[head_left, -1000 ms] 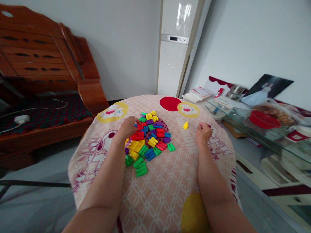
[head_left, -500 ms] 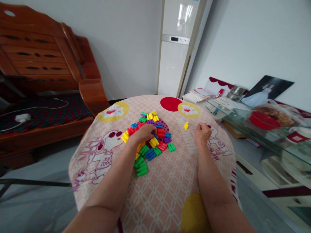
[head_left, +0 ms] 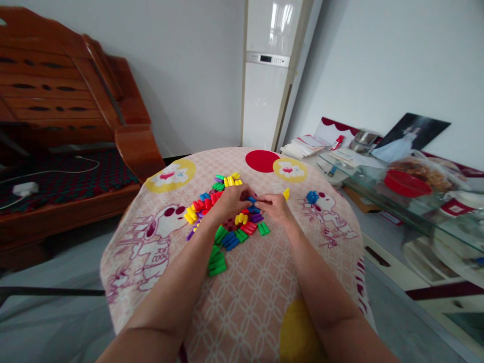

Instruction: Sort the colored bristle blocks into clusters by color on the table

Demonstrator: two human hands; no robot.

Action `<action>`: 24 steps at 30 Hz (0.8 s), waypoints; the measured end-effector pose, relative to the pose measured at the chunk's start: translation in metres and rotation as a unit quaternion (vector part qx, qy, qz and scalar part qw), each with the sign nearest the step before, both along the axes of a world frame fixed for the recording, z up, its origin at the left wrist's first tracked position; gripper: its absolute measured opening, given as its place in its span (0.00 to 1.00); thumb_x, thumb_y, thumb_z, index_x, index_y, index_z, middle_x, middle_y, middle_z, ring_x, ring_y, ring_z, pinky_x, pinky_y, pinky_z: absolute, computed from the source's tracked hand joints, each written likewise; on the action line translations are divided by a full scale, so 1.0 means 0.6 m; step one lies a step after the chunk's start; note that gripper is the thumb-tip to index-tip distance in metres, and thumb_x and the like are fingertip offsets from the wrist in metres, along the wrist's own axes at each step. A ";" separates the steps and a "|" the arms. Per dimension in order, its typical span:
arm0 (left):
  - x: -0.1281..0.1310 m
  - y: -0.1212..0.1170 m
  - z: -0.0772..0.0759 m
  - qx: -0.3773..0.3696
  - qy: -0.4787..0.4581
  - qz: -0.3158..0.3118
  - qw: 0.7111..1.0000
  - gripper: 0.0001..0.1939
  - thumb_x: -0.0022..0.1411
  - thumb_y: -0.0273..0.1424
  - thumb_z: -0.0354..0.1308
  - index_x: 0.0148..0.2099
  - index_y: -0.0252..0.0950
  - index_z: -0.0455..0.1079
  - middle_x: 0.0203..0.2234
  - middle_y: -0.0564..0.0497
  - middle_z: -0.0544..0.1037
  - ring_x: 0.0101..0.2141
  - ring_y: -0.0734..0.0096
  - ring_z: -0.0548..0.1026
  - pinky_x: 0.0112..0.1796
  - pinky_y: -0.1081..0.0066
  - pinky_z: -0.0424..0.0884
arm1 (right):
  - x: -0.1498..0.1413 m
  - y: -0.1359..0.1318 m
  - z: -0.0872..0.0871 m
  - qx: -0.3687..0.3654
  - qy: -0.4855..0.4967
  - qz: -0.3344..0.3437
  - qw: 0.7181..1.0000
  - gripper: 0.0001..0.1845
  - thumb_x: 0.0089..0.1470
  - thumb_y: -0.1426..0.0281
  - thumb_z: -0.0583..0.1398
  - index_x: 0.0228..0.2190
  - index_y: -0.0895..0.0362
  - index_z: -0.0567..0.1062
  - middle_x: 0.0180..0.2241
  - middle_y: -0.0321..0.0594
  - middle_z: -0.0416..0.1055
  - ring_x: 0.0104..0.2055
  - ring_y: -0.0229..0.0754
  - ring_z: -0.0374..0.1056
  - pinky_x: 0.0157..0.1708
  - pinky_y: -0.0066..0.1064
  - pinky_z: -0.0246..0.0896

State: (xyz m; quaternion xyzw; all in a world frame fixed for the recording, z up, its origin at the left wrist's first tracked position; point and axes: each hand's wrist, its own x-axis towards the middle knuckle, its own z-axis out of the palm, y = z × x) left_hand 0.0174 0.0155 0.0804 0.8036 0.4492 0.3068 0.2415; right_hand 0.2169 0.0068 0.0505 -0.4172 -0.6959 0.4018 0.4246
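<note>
A heap of plastic toy building blocks [head_left: 215, 264] in red, yellow, green, blue and purple lies on the round table. My left hand [head_left: 235, 202] reaches over the heap's middle, fingers pinched at a blue building block [head_left: 252, 204]. From the right, my right hand [head_left: 275, 205] meets it, thumb and fingertips closed on the same blue block. The fingertips partly hide that block. Just behind my right hand stands a yellow block [head_left: 286, 193], partly covered. Apart from the heap, a small blue block cluster [head_left: 312, 197] sits on the table's right side.
A patterned cloth [head_left: 249, 302] covers the table. To the left is a wooden bench [head_left: 132, 146] with a white plug and cable. On the right, a glass-topped cabinet [head_left: 378, 191] holds papers, a red bowl [head_left: 407, 183] and a photo. A tall white cabinet-like appliance [head_left: 264, 101] stands behind.
My right hand has moved left to the heap, leaving the blue cluster on the table. My left hand has shifted right across the heap, and both hands now meet at a blue block.
</note>
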 end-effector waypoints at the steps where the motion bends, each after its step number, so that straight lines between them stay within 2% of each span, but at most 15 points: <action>1: 0.002 0.000 -0.001 0.000 -0.010 -0.003 1.000 0.10 0.53 0.29 0.60 0.39 0.37 0.73 0.32 0.51 0.80 0.33 0.67 0.77 0.37 0.69 0.73 | 0.002 0.000 0.000 -0.009 0.001 0.005 1.000 0.15 0.48 0.60 0.66 0.34 0.57 0.83 0.23 0.34 0.75 0.23 0.38 0.69 0.24 0.27 0.62; 4: 0.009 -0.002 0.000 -0.001 -0.036 -0.025 0.999 0.08 0.53 0.28 0.59 0.38 0.36 0.73 0.33 0.50 0.80 0.35 0.67 0.78 0.39 0.68 0.74 | 0.011 -0.002 0.006 -0.030 -0.021 0.030 0.999 0.11 0.46 0.62 0.66 0.26 0.57 0.80 0.19 0.32 0.71 0.21 0.37 0.67 0.22 0.26 0.59; 7: 0.017 -0.007 0.001 -0.005 -0.067 -0.048 0.997 0.12 0.54 0.27 0.58 0.42 0.36 0.74 0.38 0.48 0.81 0.40 0.65 0.79 0.43 0.66 0.75 | 0.024 -0.005 0.016 -0.040 -0.037 0.029 0.998 0.10 0.43 0.63 0.65 0.21 0.57 0.74 0.17 0.31 0.68 0.20 0.35 0.63 0.20 0.25 0.56; 9: 0.019 -0.010 0.002 -0.010 -0.086 -0.052 0.995 0.14 0.56 0.28 0.57 0.46 0.36 0.74 0.41 0.47 0.81 0.42 0.64 0.79 0.44 0.65 0.76 | 0.042 -0.003 0.022 -0.030 -0.029 -0.017 0.999 0.10 0.43 0.63 0.65 0.21 0.57 0.73 0.17 0.31 0.67 0.19 0.34 0.62 0.20 0.25 0.55; 12: 0.011 -0.010 0.007 0.007 -0.088 -0.027 0.996 0.16 0.59 0.30 0.57 0.49 0.35 0.74 0.43 0.45 0.81 0.43 0.63 0.80 0.46 0.64 0.76 | 0.093 0.009 0.020 0.008 0.002 -0.159 0.987 0.12 0.43 0.61 0.64 0.23 0.57 0.75 0.18 0.33 0.69 0.20 0.36 0.63 0.20 0.26 0.57; 14: 0.001 -0.008 0.011 0.024 -0.079 -0.008 0.997 0.15 0.59 0.31 0.57 0.49 0.34 0.75 0.43 0.45 0.82 0.44 0.62 0.79 0.47 0.63 0.76 | 0.138 0.021 0.012 0.039 0.027 -0.299 0.953 0.15 0.43 0.59 0.63 0.27 0.59 0.77 0.20 0.35 0.71 0.20 0.38 0.63 0.20 0.27 0.58; 18: -0.018 -0.002 0.015 0.031 -0.068 0.013 0.997 0.15 0.61 0.33 0.57 0.48 0.35 0.76 0.41 0.46 0.83 0.41 0.63 0.80 0.46 0.63 0.76 | 0.216 0.035 -0.011 0.084 -0.013 -0.523 0.848 0.17 0.46 0.61 0.60 0.30 0.63 0.80 0.24 0.41 0.75 0.25 0.43 0.68 0.26 0.32 0.64; 21: -0.024 0.003 0.011 0.049 -0.072 0.022 0.996 0.14 0.60 0.34 0.58 0.46 0.35 0.77 0.39 0.47 0.83 0.38 0.64 0.79 0.43 0.64 0.76 | 0.239 0.034 -0.021 0.082 -0.103 -0.618 0.775 0.14 0.48 0.67 0.59 0.29 0.63 0.82 0.27 0.46 0.78 0.32 0.46 0.71 0.36 0.34 0.65; 24: -0.025 0.006 0.007 0.063 -0.083 0.025 0.994 0.13 0.60 0.34 0.58 0.44 0.35 0.77 0.38 0.47 0.83 0.37 0.65 0.79 0.42 0.65 0.76 | 0.238 0.032 -0.024 0.025 -0.181 -0.650 0.738 0.13 0.49 0.69 0.60 0.31 0.61 0.84 0.32 0.49 0.80 0.36 0.49 0.72 0.38 0.35 0.64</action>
